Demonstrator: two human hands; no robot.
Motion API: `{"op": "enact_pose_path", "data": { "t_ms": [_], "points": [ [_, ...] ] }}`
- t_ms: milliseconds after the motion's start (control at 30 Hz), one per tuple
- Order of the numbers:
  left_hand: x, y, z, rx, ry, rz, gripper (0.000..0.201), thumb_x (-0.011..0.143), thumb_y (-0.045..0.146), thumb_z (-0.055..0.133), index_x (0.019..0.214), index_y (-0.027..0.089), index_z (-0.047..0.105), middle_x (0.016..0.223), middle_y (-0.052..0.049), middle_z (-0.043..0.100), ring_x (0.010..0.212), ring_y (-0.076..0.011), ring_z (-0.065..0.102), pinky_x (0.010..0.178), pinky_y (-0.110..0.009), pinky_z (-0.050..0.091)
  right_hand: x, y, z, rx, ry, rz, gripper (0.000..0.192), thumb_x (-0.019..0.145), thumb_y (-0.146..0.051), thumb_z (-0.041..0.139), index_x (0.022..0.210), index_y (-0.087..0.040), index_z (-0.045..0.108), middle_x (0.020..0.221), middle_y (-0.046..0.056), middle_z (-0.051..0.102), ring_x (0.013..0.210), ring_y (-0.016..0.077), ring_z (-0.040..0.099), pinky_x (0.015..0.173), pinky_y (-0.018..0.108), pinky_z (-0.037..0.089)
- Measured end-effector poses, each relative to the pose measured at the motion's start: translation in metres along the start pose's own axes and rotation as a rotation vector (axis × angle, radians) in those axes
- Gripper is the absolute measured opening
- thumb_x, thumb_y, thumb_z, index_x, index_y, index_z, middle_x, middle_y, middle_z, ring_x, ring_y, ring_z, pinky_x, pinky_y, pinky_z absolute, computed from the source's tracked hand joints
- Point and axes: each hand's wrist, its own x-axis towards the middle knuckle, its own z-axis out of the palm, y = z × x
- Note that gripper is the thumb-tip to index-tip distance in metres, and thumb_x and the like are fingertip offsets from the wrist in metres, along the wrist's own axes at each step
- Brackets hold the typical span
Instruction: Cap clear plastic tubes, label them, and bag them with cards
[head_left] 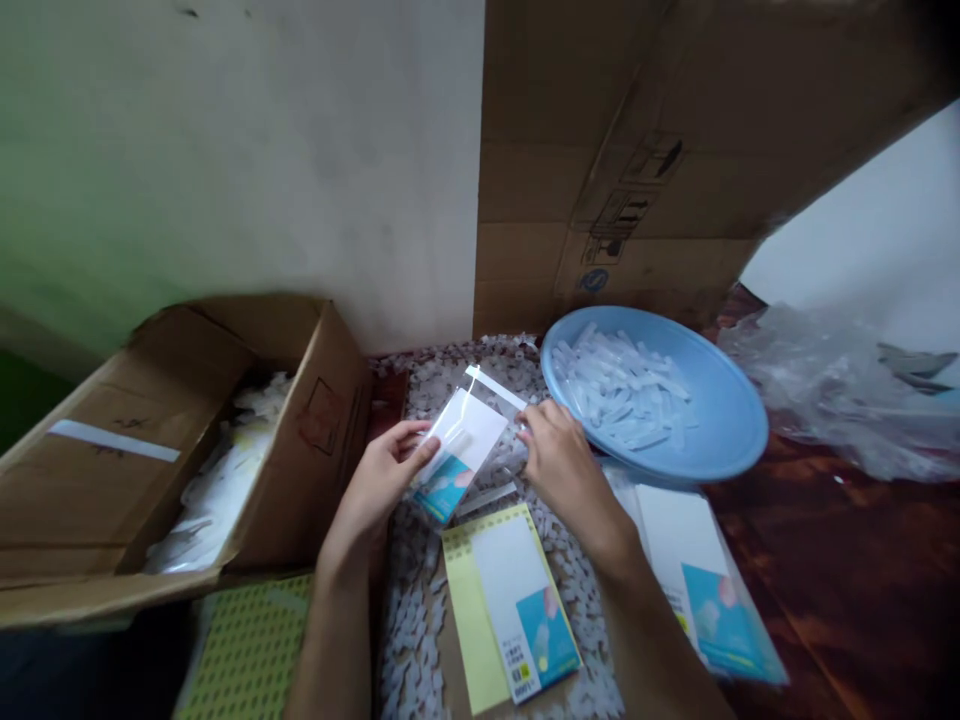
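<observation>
My left hand [386,472] holds a small clear plastic bag [461,450] with a white and blue card inside. The fingers of my right hand [559,455] are closed on the bag's right side, near its open flap with a white strip [495,388]. The bag hangs just above a layer of small white plastic pieces [420,620] on the dark wooden table. A blue basin [720,440] with several clear plastic tubes [619,385] stands just right of my right hand.
An open cardboard box [150,440] with white filled bags stands at the left. A stack of printed cards [517,600] lies near me, more in a sleeve [705,590] at the right. Crumpled clear plastic [832,390] lies far right. A cardboard sheet [637,150] leans on the wall.
</observation>
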Motion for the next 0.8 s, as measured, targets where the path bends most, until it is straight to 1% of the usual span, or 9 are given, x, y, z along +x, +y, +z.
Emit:
{"op": "enact_pose_path", "data": {
  "t_ms": [67,167,300,400,500,567,633,700,800],
  "points": [
    [-0.003,0.002,0.004,-0.007,-0.024,0.017,0.053,0.071,0.047,0.083,0.108,0.013,0.069,0.102,-0.011,0.074,0.09,-0.025,0.068,0.074,-0.029,0.052,0.001,-0.001,-0.01,0.1,0.131,0.019,0.024,0.093,-0.007,0.042,0.104,-0.018,0.06,0.107,0.013,0.059,0.093,0.0259,0.06,0.083,0.037,0.047],
    [-0.006,0.005,0.007,0.027,0.018,0.061,0.048,0.068,0.044,0.084,0.103,0.014,0.07,0.095,-0.009,0.074,0.088,-0.0253,0.069,0.072,-0.029,0.053,0.0,0.0,-0.022,0.242,0.245,0.014,0.021,0.096,-0.016,0.046,0.111,-0.018,0.061,0.107,0.012,0.06,0.088,0.0241,0.062,0.079,0.036,0.049],
    [-0.011,0.013,0.008,0.057,0.026,0.114,0.047,0.069,0.045,0.083,0.103,0.014,0.07,0.092,-0.008,0.074,0.086,-0.0246,0.069,0.071,-0.03,0.053,-0.004,-0.003,-0.038,0.353,0.417,0.028,0.016,0.09,-0.026,0.064,0.104,-0.019,0.067,0.094,0.007,0.067,0.079,0.0219,0.062,0.076,0.036,0.05],
    [-0.014,0.019,0.007,0.035,-0.032,0.152,0.05,0.073,0.05,0.08,0.105,0.014,0.069,0.103,-0.011,0.075,0.094,-0.0265,0.07,0.078,-0.032,0.054,-0.008,-0.007,-0.048,0.433,0.527,0.022,0.013,0.086,-0.026,0.07,0.098,-0.021,0.072,0.099,0.006,0.07,0.081,0.021,0.063,0.076,0.037,0.053],
    [-0.018,0.024,0.008,-0.081,-0.08,0.207,0.058,0.077,0.055,0.076,0.117,0.015,0.065,0.116,-0.014,0.073,0.104,-0.0286,0.069,0.085,-0.034,0.054,-0.012,-0.01,-0.056,0.505,0.563,-0.013,0.017,0.085,-0.022,0.068,0.1,-0.022,0.076,0.113,0.008,0.067,0.102,0.0237,0.063,0.08,0.039,0.056],
    [-0.022,0.028,0.01,-0.143,-0.134,0.235,0.068,0.071,0.052,0.083,0.124,0.016,0.062,0.121,-0.014,0.071,0.109,-0.0297,0.067,0.087,-0.034,0.054,-0.013,-0.01,-0.06,0.533,0.577,-0.017,0.02,0.085,-0.02,0.068,0.102,-0.022,0.077,0.115,0.008,0.065,0.106,0.0236,0.063,0.082,0.039,0.057],
    [-0.028,0.034,0.014,-0.092,-0.19,0.236,0.072,0.061,0.042,0.092,0.122,0.016,0.063,0.119,-0.012,0.071,0.109,-0.0293,0.066,0.086,-0.032,0.053,-0.014,-0.01,-0.063,0.551,0.595,-0.024,0.023,0.085,-0.017,0.067,0.104,-0.021,0.078,0.114,0.008,0.065,0.106,0.0228,0.063,0.085,0.04,0.057],
    [-0.033,0.039,0.017,0.026,-0.21,0.236,0.061,0.06,0.034,0.093,0.112,0.016,0.067,0.109,-0.009,0.073,0.102,-0.0263,0.067,0.081,-0.029,0.053,-0.014,-0.01,-0.065,0.568,0.612,-0.033,0.025,0.085,-0.016,0.066,0.106,-0.021,0.078,0.113,0.008,0.065,0.107,0.0227,0.063,0.088,0.04,0.057],
    [-0.036,0.042,0.021,0.079,-0.205,0.249,0.042,0.069,0.036,0.088,0.1,0.015,0.068,0.093,-0.006,0.073,0.085,-0.0215,0.068,0.071,-0.027,0.052,-0.015,-0.008,-0.068,0.585,0.644,-0.041,0.024,0.086,-0.017,0.066,0.107,-0.021,0.077,0.113,0.008,0.066,0.109,0.0231,0.063,0.087,0.04,0.058]
  ]
}}
